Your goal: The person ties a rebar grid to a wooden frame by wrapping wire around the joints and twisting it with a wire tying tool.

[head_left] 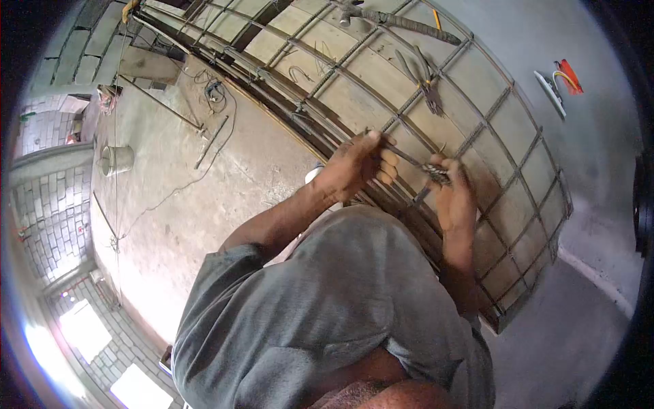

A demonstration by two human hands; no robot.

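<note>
Site room: bare-looking space, grey block wall (51, 218) far L w/ bright openings lower down, plain grey wall (545, 41) on the R
Floor: concrete (259, 177) to your L, w/ a bucket (119, 159), a tangle of cable (216, 92) and a short dark bar (211, 143) lying on it
Steel mesh: grid of ribbed bars (484, 124) right in front of you, running upper L to lower R, pale boards (470, 75) under it
L hand: yours (357, 163), over the near edge of the mesh, fingers curled & thumb pressed in, gripping a thin dark rod (407, 155) by its end; can't tell if it's loose or part of the grid
R hand: yours (454, 194), just beside the L one, thumb & fingers closed on a dark twisted bundle (437, 174), prob wire, too small to be sure
Rod posn: btwn your two hands, above the mesh, far end meeting the bundle
Tools: pliers (427, 85) on the mesh, handles apart, beyond your hands; hammer (409, 24) farther up, nr a yellow stick (437, 19)
Wall box: orange box (569, 76) w/ wires, white plate (549, 94) just beside it
You: grey shirt (340, 286), bent over the work
</note>
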